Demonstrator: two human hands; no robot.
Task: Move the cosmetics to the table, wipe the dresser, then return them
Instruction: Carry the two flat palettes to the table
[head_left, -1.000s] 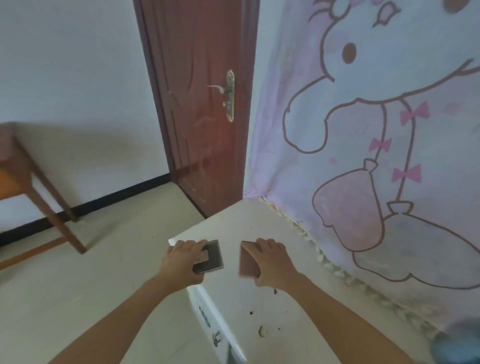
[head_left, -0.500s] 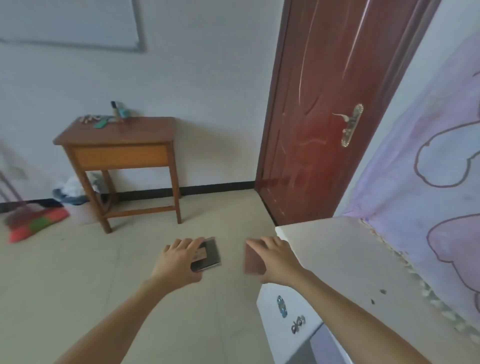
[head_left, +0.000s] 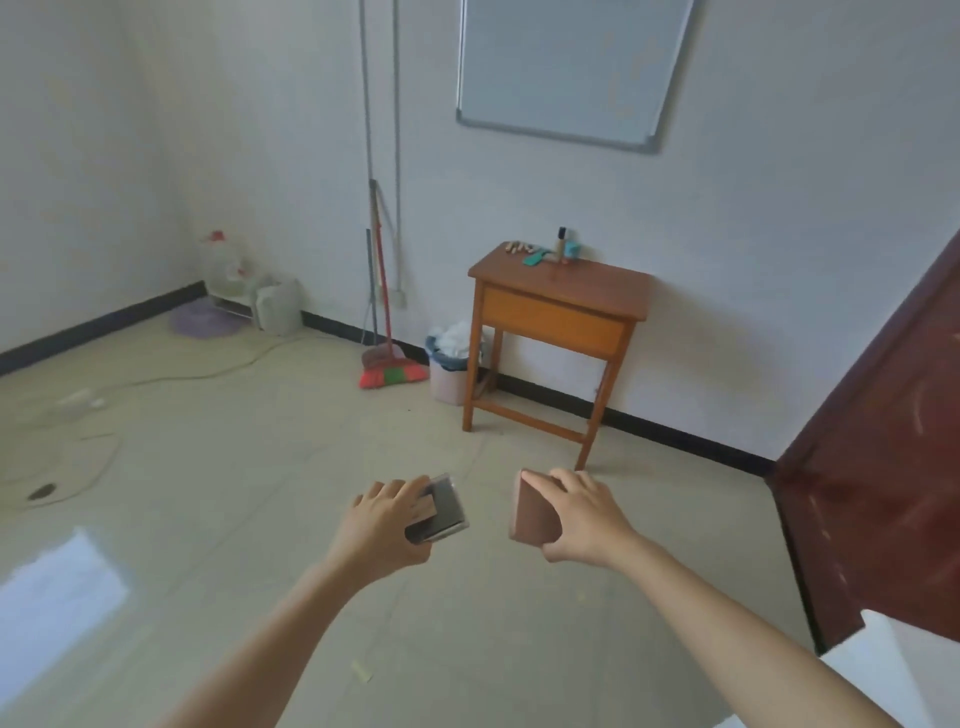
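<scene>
Far left corner: clear water jug (head_left: 224, 260) on the floor by the wall. Broom (head_left: 390, 371) leans on the back wall, with the bin (head_left: 448, 375) just beside it and next to the table leg. Our left hand (head_left: 384, 525) is out over the floor, fingers curled over a flat dark case (head_left: 444, 512). Just right of that, not touching it, a flat brown case (head_left: 534, 515) sits tilted in our right hand (head_left: 584, 519), fingers wrapped over its top edge, thumb at the lower corner. Both cases are in the air, well short of the wooden table (head_left: 602, 288) at the back wall. Small cosmetics (head_left: 545, 252) sit along the table's back edge, too small for us to tell apart. Whiteboard (head_left: 566, 67) hangs above. Door (head_left: 883, 467) is far right, white dresser corner (head_left: 898, 670) bottom right.
</scene>
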